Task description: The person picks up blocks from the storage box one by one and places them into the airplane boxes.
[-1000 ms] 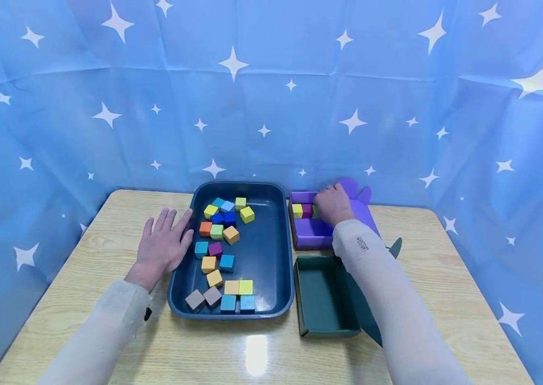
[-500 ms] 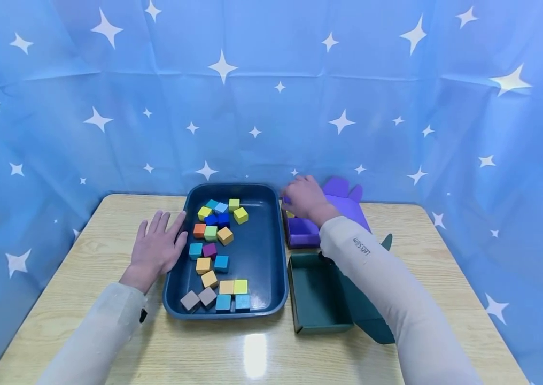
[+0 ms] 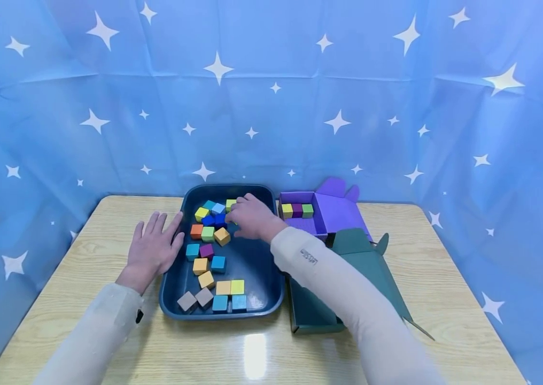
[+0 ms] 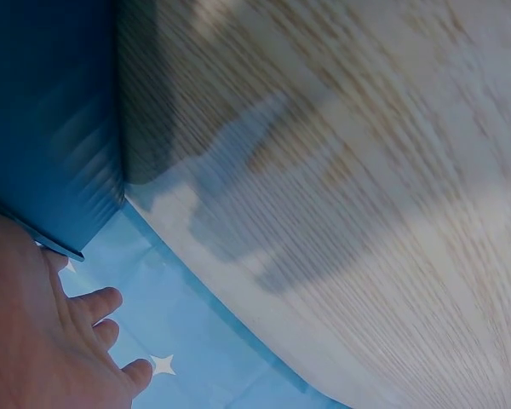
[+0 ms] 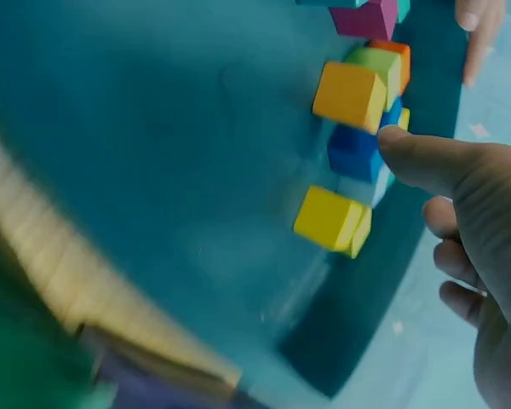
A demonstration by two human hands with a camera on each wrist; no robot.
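Observation:
My right hand (image 3: pixel 254 216) reaches over the back of the dark blue tray (image 3: pixel 257 267), fingertips close to a dark blue cube (image 5: pixel 353 153) and a yellow cube (image 5: pixel 328 219). In the right wrist view the thumb points toward the cubes, the other fingers are loosely bent, and nothing is held. An orange cube (image 3: pixel 222 236) lies just left of these fingers. Flat and spread, my left hand (image 3: pixel 151 251) rests at the tray's left rim. Several more coloured cubes lie along the tray's left side, including two grey ones at the front left.
Right of the tray, a purple box (image 3: pixel 300 225) holds a yellow, a magenta and a green cube in a row, its lid laid open to the right. In front of it, a green box (image 3: pixel 319 325) with its lid open is partly covered by my right forearm.
My right hand has moved left from the purple box to over the tray, uncovering the three cubes in that box. More of the green lid shows. The left hand keeps its place.

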